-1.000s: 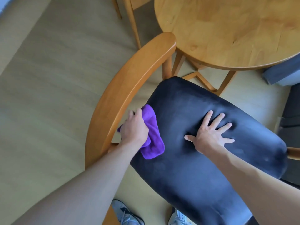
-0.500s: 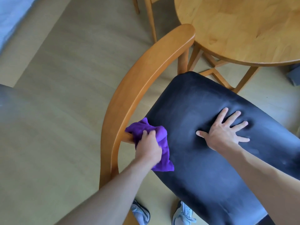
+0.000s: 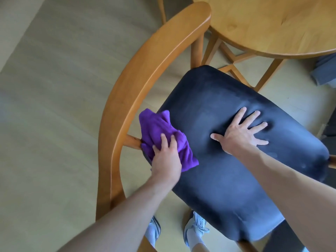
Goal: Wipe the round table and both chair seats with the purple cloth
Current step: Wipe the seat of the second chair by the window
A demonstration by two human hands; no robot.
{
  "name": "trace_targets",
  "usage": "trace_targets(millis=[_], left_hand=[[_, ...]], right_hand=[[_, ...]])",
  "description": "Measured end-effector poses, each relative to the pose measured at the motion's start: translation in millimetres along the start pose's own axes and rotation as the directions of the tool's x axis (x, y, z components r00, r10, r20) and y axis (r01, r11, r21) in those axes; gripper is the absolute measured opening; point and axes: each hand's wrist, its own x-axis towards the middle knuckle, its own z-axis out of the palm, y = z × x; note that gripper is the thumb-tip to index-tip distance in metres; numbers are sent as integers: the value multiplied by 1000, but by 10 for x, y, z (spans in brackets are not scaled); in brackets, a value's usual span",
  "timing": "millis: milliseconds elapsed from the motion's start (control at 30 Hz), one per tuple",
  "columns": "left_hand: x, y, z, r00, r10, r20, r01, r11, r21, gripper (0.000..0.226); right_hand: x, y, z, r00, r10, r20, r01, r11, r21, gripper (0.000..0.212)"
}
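Note:
A wooden chair with a curved backrest [image 3: 145,70] and a dark padded seat [image 3: 227,179] fills the middle of the view. My left hand [image 3: 166,160] presses the crumpled purple cloth [image 3: 158,130] onto the seat's left edge, next to the backrest spindle. My right hand [image 3: 241,131] lies flat on the seat with fingers spread and holds nothing. The round wooden table [image 3: 272,24] stands at the top right, beyond the chair.
Legs of a second wooden chair [image 3: 161,10] show at the top, left of the table. A grey object [image 3: 325,71] sits on the floor at the right edge. My shoes [image 3: 196,228] stand under the seat's near edge. Pale wood floor [image 3: 54,106] spreads to the left.
My left hand has slid the purple cloth along the seat's left edge, and the cloth now spreads out ahead of the fingers. My right hand stays flat on the seat.

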Motion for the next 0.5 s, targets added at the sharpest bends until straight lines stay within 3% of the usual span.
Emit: trace_targets(millis=[167, 267, 333, 400, 433, 500], left_hand=[[-413, 123, 183, 986, 26, 165, -52, 986, 159, 74], [-498, 190, 132, 963, 58, 264, -101, 983, 153, 75], [-503, 199, 54, 956, 108, 274, -111, 994, -7, 68], [-504, 198, -25, 967, 183, 176, -120, 940, -318, 53], [-517, 218, -70, 969, 201, 147, -110, 875, -471, 45], [-501, 273, -170, 957, 225, 182, -9, 652, -758, 32]], right_hand=[[-26, 28, 20, 1000, 1, -9, -1, 1000, 3, 138], [-28, 26, 15, 1000, -4, -23, 4, 1000, 5, 137], [-30, 34, 8, 1000, -2, -31, 2, 1000, 5, 136], [-36, 52, -14, 1000, -13, -24, 13, 1000, 13, 136], [-42, 68, -23, 1000, -23, -16, 23, 1000, 20, 137], [-48, 122, -41, 999, -33, 4, 33, 997, 63, 137]])
